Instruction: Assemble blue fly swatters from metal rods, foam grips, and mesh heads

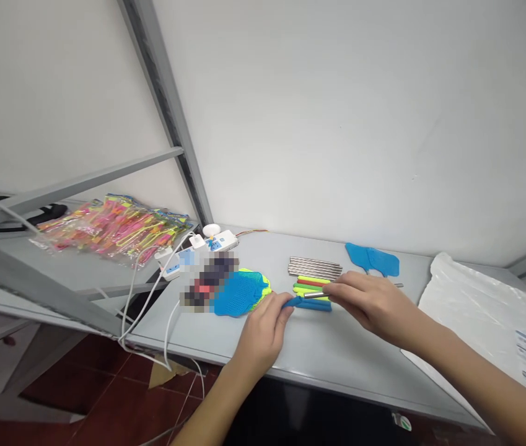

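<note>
Left hand (pixel 265 325) pinches a blue swatter handle (pixel 311 303); right hand (pixel 369 300) fingers clamp a metal rod (pixel 313 295) on the table (pixel 318 353).

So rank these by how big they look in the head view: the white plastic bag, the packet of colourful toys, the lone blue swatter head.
1. white plastic bag, partly cut off by the frame
2. packet of colourful toys
3. lone blue swatter head

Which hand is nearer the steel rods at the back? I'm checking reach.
Right. The right hand lies just in front of the steel rods, fingertips close below them. The left hand is farther, down and to their left, by the blue mesh.
</note>
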Demonstrator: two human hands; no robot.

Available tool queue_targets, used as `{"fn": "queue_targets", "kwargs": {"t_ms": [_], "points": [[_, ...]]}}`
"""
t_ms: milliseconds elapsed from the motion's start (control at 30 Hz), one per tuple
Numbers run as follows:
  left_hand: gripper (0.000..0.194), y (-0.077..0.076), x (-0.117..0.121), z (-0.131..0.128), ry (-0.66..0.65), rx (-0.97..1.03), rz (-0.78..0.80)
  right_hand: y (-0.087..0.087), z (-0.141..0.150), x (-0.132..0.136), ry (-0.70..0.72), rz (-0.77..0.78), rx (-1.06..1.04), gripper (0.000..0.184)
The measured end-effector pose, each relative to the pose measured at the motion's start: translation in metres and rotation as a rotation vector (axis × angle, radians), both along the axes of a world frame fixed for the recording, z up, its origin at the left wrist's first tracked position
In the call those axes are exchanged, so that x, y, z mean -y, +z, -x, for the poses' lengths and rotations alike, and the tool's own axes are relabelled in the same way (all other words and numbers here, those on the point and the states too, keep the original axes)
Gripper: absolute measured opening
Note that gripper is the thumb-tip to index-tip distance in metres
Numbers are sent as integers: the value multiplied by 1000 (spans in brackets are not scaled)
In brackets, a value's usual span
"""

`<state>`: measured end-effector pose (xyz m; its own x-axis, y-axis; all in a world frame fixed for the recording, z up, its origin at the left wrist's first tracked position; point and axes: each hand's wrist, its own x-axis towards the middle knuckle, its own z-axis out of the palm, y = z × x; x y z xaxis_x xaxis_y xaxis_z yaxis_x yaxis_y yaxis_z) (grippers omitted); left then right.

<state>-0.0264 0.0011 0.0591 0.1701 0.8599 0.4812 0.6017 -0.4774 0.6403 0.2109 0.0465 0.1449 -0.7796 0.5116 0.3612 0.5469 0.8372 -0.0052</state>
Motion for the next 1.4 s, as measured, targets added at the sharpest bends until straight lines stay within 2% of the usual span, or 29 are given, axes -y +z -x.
{"fn": "queue_targets", "kwargs": {"t_ms": [233, 367, 467, 567, 667, 733, 800, 900, 967, 1067, 1267, 1400], "points": [[21, 12, 8, 8, -3, -152, -68, 13, 5, 6, 68, -97, 96, 26], [22, 16, 6, 1, -12, -253, -122, 9, 14, 4, 117, -67, 117, 28], [23, 16, 2, -10, -41, -253, -88, 6, 25, 4, 178, -48, 114, 30], [20, 8, -3, -18, -38, -138, -26, 5, 22, -4, 105, -89, 79, 26], [20, -5, -9, -18, -9, -82, -10, 5, -1, -21, -89, -138, -17, 36], [20, -12, -12, -16, -2, -84, 9, 3, -21, -32, -228, -56, -105, 39], [20, -17, -14, -14, -5, -88, 22, 0, -35, -38, -305, 166, -162, 31], [19, -20, -17, -12, -20, -113, 33, -7, -39, -39, -276, 531, -169, 26], [19, -20, -18, -11, -31, -140, 22, -11, -33, -36, -229, 650, -180, 26], [19, -22, -18, -11, -45, -178, -12, -18, -23, -33, -193, 694, -211, 26], [21, -29, -15, -15, -76, -157, -45, -35, -13, -33, -190, 625, -204, 24], [20, -28, -15, -13, -74, -135, -26, -40, -5, -31, -169, 625, -203, 24]]}}
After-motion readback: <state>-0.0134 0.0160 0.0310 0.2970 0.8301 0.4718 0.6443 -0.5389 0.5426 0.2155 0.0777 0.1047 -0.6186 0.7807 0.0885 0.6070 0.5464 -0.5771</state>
